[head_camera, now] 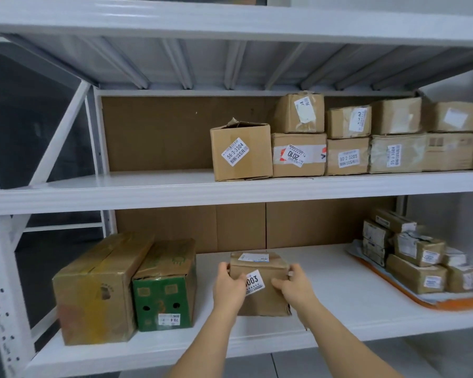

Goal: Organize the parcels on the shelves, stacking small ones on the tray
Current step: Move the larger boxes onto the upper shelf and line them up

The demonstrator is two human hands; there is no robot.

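A brown parcel (260, 285) bearing a white label ending in "003" is held low in the centre of the frame, on the lower shelf (325, 293). It is gripped from both sides: the grip of the left hand (230, 286) is curled round its left edge, and the grip of the right hand (294, 285) is curled round its right edge, fingers on the front face.

At the lower left of the frame, a large brown box (99, 290) is seen touching a green box (165, 290). At the lower right, an orange tray (453, 302) is loaded with a stack of small parcels (415, 257).

On the upper shelf (175, 186), right of centre, a box labelled "56-3-3304" (241, 152) is set beside two tiers of stacked parcels (380, 137) running to the right edge.
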